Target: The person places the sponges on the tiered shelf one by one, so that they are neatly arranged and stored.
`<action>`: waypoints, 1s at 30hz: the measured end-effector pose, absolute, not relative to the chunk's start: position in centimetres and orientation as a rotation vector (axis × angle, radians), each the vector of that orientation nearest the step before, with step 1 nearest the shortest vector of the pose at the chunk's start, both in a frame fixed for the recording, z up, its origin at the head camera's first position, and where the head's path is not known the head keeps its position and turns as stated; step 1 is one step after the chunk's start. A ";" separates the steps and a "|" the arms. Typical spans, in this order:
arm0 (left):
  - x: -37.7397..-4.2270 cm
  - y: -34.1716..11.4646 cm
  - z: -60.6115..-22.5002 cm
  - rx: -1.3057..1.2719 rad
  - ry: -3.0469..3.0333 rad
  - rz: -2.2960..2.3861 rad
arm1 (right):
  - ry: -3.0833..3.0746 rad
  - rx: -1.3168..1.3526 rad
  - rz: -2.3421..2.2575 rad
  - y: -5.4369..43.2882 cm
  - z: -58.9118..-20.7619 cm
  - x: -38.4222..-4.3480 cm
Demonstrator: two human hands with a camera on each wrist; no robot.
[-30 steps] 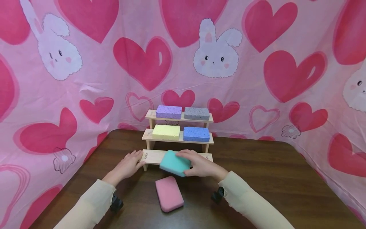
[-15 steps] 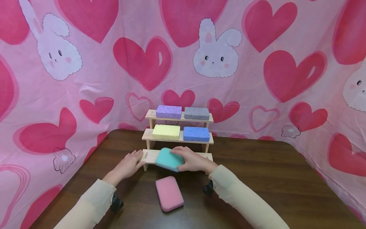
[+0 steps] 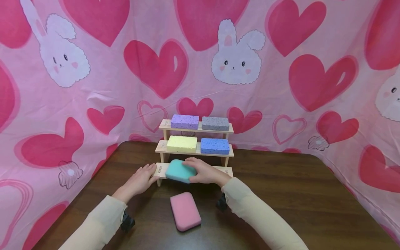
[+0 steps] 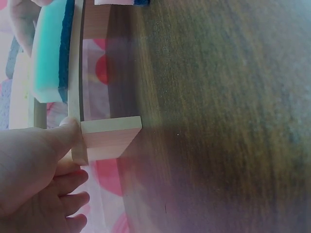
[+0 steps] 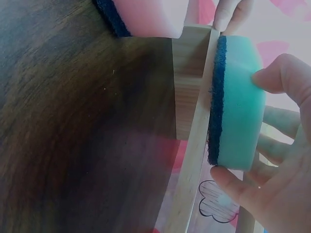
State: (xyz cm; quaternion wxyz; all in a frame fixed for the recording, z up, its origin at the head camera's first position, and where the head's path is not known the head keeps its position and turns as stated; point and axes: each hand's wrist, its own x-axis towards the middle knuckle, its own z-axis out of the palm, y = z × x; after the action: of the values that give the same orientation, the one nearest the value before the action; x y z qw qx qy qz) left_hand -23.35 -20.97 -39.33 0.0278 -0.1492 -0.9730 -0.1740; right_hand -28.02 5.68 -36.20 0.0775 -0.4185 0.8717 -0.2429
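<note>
A turquoise sponge with a dark blue scouring side lies scouring side down on the left part of the lowest step of a wooden three-tier stand. My right hand holds this sponge from its right, thumb and fingers at its edges; in the right wrist view the scouring layer sits right at the board. At the left end of the same step, my left hand grips the board, its thumb along the front edge in the left wrist view. A pink sponge lies on the table in front of the stand.
On the middle step sit a yellow sponge and a blue sponge. The top step bears a purple sponge and a grey sponge. Behind the dark wooden table hangs a pink cloth with hearts and rabbits.
My right hand has carried the turquoise sponge leftward and slightly back along the lowest step, and the sponge has levelled out. My left hand stays at the stand's end.
</note>
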 end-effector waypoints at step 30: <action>-23.4 -21.0 -39.3 -0.454 -3.013 -0.533 | 2.687 -1.410 -0.716 4.9 -36.6 -28.6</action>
State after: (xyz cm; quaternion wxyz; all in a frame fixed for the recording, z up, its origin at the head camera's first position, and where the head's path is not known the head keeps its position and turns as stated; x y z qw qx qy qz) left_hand -23.38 -21.01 -39.31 0.0243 -0.1468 -0.9737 -0.1723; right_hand -28.55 4.89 -36.55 0.0121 -0.4522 0.8618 -0.2296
